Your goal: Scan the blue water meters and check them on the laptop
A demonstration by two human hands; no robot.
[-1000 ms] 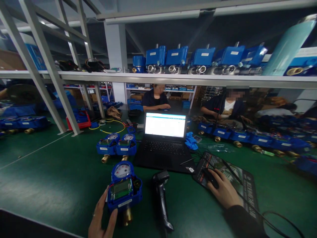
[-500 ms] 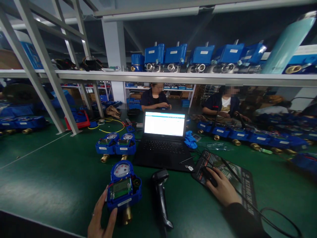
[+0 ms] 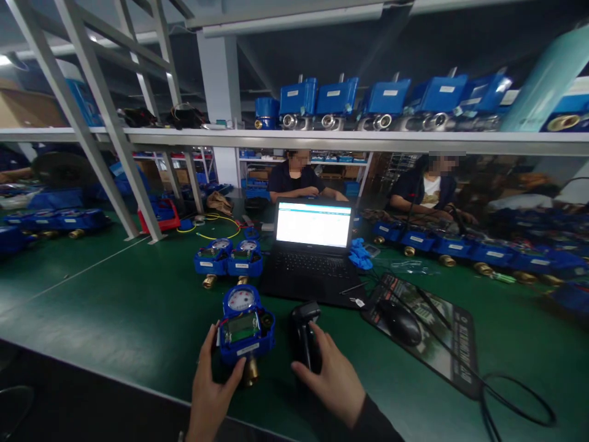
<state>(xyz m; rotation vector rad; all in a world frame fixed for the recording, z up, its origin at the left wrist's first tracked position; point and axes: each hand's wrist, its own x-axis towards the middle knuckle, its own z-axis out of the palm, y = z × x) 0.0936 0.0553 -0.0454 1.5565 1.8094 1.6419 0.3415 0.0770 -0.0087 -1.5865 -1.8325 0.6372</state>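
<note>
My left hand (image 3: 214,374) holds the near left side of a blue water meter (image 3: 246,334), fingers on its left edge and thumb at the front. The meter has a round dial at the far end, a small grey screen on a green board and a brass pipe end facing me. Just right of it, my right hand (image 3: 334,371) has its thumb and fingers around the handle of a black barcode scanner (image 3: 302,337) lying on the table; part of the handle is hidden. A black computer mouse (image 3: 400,322) rests on a printed mouse pad (image 3: 444,350).
An open laptop (image 3: 308,264) stands behind the scanner. Two more water meters (image 3: 227,261) sit to its left, and a row of others (image 3: 453,245) lies at right. Overhead runs a shelf (image 3: 322,140) with blue-capped valves. Two people sit across the table. A cable (image 3: 515,399) loops at right.
My right hand has left the mouse and moved left onto the barcode scanner. My left hand stays at the water meter. The whole view has shifted slightly.
</note>
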